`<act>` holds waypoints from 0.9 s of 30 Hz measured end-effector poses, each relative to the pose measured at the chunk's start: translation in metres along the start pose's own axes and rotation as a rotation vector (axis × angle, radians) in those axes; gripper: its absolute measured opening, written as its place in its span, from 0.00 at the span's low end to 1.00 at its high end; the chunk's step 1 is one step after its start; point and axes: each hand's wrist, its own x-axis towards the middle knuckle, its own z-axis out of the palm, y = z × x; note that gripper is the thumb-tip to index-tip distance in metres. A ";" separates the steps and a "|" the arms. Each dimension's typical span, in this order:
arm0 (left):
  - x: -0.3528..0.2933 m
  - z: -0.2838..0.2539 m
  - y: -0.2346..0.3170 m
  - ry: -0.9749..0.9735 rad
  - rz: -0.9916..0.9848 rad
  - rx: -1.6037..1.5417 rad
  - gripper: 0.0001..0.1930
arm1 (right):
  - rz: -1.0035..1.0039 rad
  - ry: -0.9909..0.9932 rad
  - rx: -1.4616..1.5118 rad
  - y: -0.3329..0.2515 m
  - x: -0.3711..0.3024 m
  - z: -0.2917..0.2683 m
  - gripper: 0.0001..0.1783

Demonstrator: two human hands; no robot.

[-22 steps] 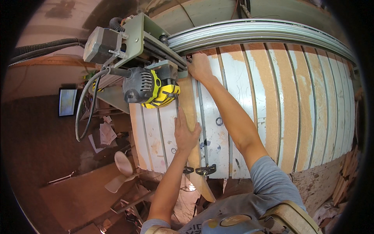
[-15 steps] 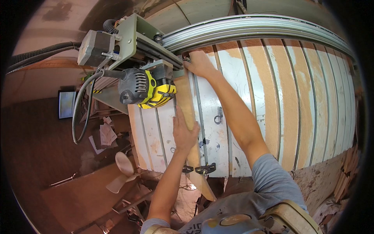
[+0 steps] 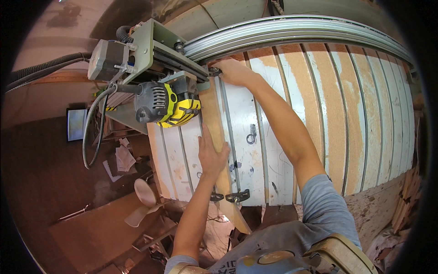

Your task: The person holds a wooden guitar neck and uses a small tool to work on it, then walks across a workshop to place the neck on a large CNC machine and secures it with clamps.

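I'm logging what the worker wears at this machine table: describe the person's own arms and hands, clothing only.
Both forearms are bare, and the left hand and right hand wear no gloves, rings or watch that show. A short grey-blue sleeve covers the right upper arm; the edge of a matching sleeve shows on the left.

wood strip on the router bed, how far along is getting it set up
Done: the wood strip lies lengthwise on the slatted white bed, one end past the front edge. In hand: the left hand presses it flat and the right hand is at its far end. Left: the black clamps seem not to grip it, and the yellow router sits beside it.
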 end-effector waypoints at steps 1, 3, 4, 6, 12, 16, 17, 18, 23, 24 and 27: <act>0.001 0.001 0.000 0.001 0.003 -0.007 0.51 | -0.020 0.026 0.016 0.003 -0.002 0.002 0.26; 0.000 0.002 -0.004 0.012 0.020 -0.003 0.52 | 0.019 0.027 0.075 -0.007 -0.012 -0.006 0.25; -0.001 0.003 -0.008 0.022 0.035 0.008 0.53 | 0.035 0.024 0.105 -0.015 -0.016 -0.011 0.25; -0.001 0.003 -0.005 0.032 0.044 0.049 0.55 | 0.044 0.022 0.104 -0.005 -0.013 0.000 0.24; 0.001 -0.005 0.012 -0.020 -0.098 0.031 0.60 | 0.133 0.042 0.208 0.009 -0.017 0.001 0.19; 0.001 0.001 0.006 0.019 -0.073 0.010 0.58 | 0.087 0.117 0.182 0.011 -0.019 0.007 0.19; 0.001 0.002 0.006 0.025 -0.068 0.004 0.57 | 0.097 0.114 0.173 0.013 -0.017 0.006 0.18; 0.000 0.002 0.005 0.036 -0.059 -0.009 0.57 | 0.110 0.106 0.169 0.012 -0.017 0.007 0.18; -0.002 0.007 -0.004 0.078 -0.025 0.008 0.57 | 0.038 0.168 0.114 -0.002 -0.015 0.001 0.17; -0.003 0.007 -0.004 0.080 -0.021 0.021 0.57 | -0.001 0.227 0.080 -0.012 -0.016 -0.004 0.17; -0.002 0.006 -0.002 0.077 -0.019 0.044 0.56 | 0.023 0.208 -0.032 -0.014 -0.007 -0.004 0.18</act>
